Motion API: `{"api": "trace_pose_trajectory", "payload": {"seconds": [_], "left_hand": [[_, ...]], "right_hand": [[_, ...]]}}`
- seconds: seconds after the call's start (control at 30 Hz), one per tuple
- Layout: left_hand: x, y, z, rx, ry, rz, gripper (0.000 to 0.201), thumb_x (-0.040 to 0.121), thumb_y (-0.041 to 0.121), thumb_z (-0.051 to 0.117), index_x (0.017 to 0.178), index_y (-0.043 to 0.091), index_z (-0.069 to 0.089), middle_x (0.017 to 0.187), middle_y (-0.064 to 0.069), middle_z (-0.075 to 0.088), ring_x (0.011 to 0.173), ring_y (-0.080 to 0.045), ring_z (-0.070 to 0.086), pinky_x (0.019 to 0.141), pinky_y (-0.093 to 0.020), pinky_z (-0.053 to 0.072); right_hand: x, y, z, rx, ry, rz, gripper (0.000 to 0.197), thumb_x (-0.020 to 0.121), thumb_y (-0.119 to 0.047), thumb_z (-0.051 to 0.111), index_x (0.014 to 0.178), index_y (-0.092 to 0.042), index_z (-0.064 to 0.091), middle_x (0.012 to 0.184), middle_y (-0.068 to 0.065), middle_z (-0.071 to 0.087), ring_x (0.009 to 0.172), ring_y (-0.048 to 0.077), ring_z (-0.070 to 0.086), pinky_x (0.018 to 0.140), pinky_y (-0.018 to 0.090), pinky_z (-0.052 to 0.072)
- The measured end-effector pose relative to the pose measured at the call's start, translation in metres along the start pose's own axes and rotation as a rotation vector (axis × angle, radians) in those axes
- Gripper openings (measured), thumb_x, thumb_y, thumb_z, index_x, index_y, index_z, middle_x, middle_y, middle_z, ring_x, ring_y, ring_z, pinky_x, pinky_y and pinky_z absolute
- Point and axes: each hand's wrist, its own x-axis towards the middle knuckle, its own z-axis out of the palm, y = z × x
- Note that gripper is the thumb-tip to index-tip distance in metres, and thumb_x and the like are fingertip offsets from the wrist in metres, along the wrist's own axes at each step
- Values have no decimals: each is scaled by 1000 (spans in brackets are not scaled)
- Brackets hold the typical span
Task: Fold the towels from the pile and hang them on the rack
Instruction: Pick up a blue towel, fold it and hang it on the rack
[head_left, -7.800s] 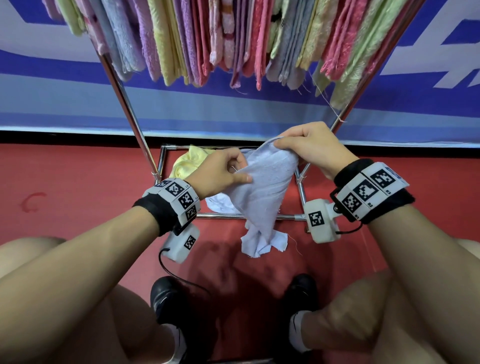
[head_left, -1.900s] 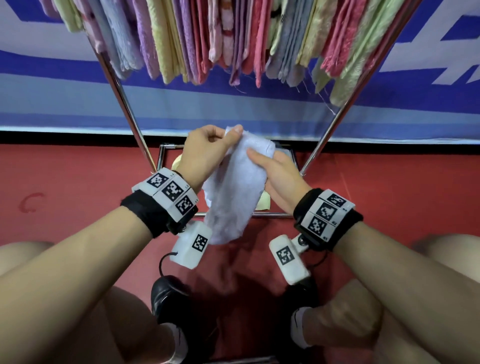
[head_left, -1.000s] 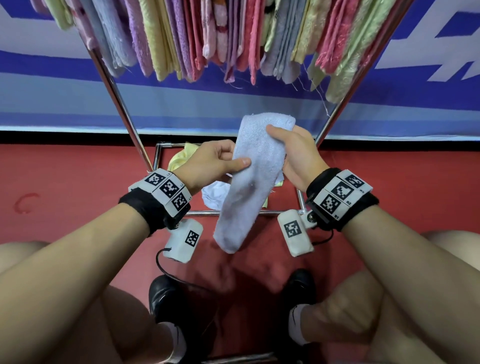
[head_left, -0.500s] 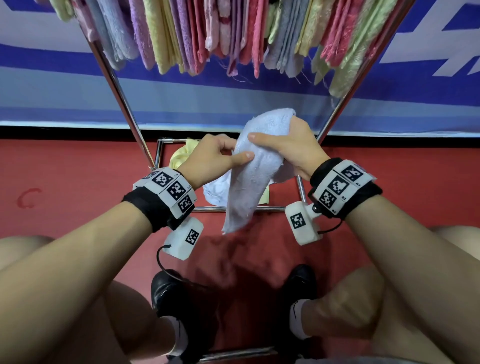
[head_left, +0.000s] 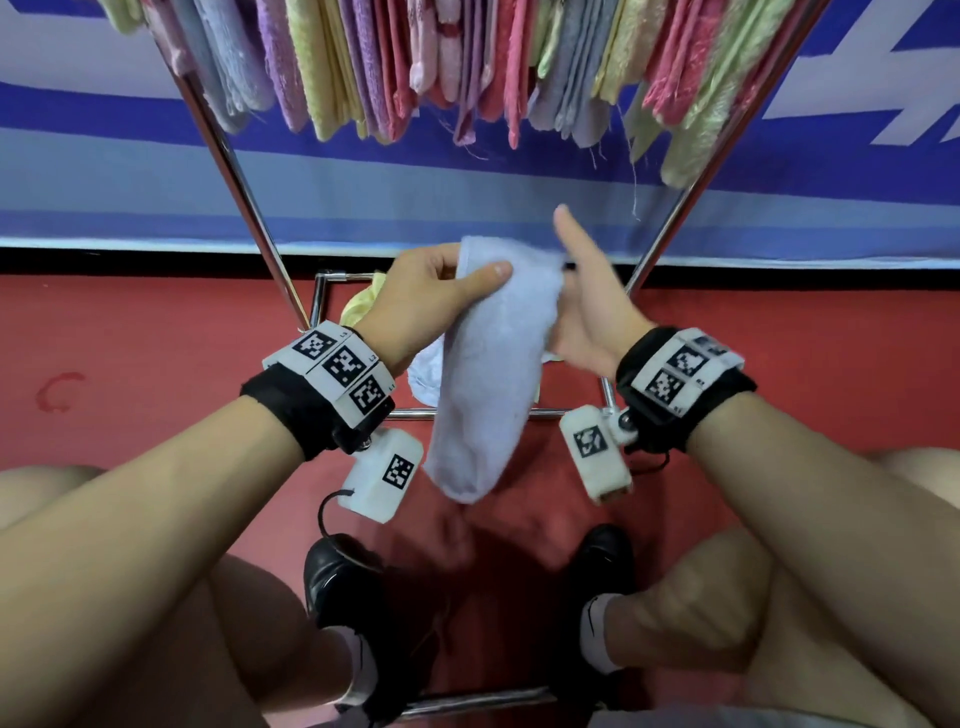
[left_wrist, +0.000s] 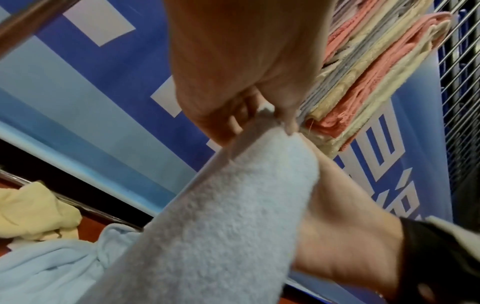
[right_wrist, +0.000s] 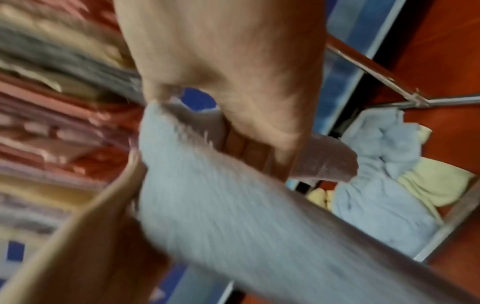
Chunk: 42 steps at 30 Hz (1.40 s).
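A folded pale blue towel (head_left: 488, 374) hangs in front of me over the red floor. My left hand (head_left: 441, 296) grips its top end, thumb across the front, fingers curled behind (left_wrist: 244, 115). My right hand (head_left: 582, 306) lies open against the towel's right side, thumb sticking up; its fingers are hidden behind the cloth. On the floor inside the rack's base, the pile holds a yellow towel (head_left: 358, 306) and a crumpled light blue one (head_left: 423, 376). Many folded towels (head_left: 467, 62) hang on the rack above. The right wrist view is blurred; the towel (right_wrist: 221, 205) fills it.
Two slanted chrome poles (head_left: 244, 208) (head_left: 675, 218) of the rack flank my hands, and its base frame (head_left: 550, 414) lies on the floor under them. A blue and white banner (head_left: 156, 171) runs behind. My knees and black shoes (head_left: 337, 587) are below.
My right hand has let go of the towel's top and opened beside it, thumb up. My left hand now holds the top end alone, and the towel hangs lower.
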Motion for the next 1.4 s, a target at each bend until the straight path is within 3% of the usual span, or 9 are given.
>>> {"api": "trace_pose_trajectory", "payload": {"seconds": [0.13, 0.27, 0.4, 0.53, 0.67, 0.77, 0.87, 1.03, 1.4], "left_hand": [[9, -10, -14, 308, 163, 58, 33, 84, 46, 70, 87, 14, 76, 84, -3, 77, 78, -17, 71, 76, -43, 59], [13, -5, -21, 265, -55, -60, 36, 81, 42, 73, 98, 10, 75, 97, -16, 75, 93, -32, 72, 86, -50, 59], [13, -6, -24, 168, -44, -118, 57, 76, 37, 80, 98, -12, 61, 83, -18, 59, 72, -25, 58, 56, -30, 53], [7, 5, -20, 282, 24, -148, 46, 91, 44, 70, 72, 6, 52, 52, -10, 46, 36, -19, 43, 36, -19, 34], [8, 19, -24, 555, 178, 19, 51, 94, 62, 50, 75, 15, 52, 62, 5, 55, 59, -16, 54, 62, -32, 48], [3, 38, -15, 280, -79, 177, 34, 102, 43, 50, 107, 14, 68, 108, 3, 70, 102, -8, 64, 98, -31, 49], [-6, 75, 4, -45, -300, 110, 47, 102, 42, 47, 124, 4, 67, 122, -12, 70, 117, -22, 65, 100, -33, 51], [-4, 153, 23, -140, -439, 74, 54, 93, 41, 61, 133, 4, 62, 130, -23, 63, 121, -37, 61, 104, -49, 45], [-10, 367, 27, -8, -141, 438, 26, 91, 28, 69, 96, 3, 66, 86, -15, 65, 77, -23, 58, 73, -32, 45]], "right_hand": [[5, 46, 3, -316, 23, -17, 42, 97, -30, 68, 129, -3, 67, 123, 14, 73, 119, 27, 69, 111, 54, 47], [13, 44, -1, -245, 108, -149, 35, 102, -26, 63, 128, -2, 67, 122, 15, 73, 117, 27, 70, 108, 50, 51], [20, 44, 3, -208, 203, -168, 37, 105, -27, 57, 128, 1, 64, 123, 20, 71, 117, 33, 69, 107, 52, 51], [19, 33, 11, -208, 254, -148, 36, 106, -27, 54, 128, 0, 63, 123, 18, 72, 114, 30, 70, 105, 47, 53], [3, -9, 21, -351, 142, -104, 50, 91, -27, 69, 127, 7, 62, 124, 27, 69, 117, 39, 68, 110, 55, 47], [-29, -45, 24, -486, -71, -67, 38, 97, -16, 61, 127, 8, 62, 125, 27, 69, 116, 34, 69, 108, 45, 51], [-64, -92, 28, -635, -250, -60, 22, 101, -6, 50, 110, 0, 68, 99, 10, 78, 89, 16, 74, 79, 25, 57], [-121, -184, 20, -789, -232, -120, 29, 99, -6, 50, 99, -9, 79, 101, 9, 79, 92, 19, 76, 81, 28, 57], [-202, -320, 26, -792, 40, -547, 38, 90, -30, 71, 107, 4, 73, 96, 9, 78, 84, 15, 73, 72, 22, 53]]}}
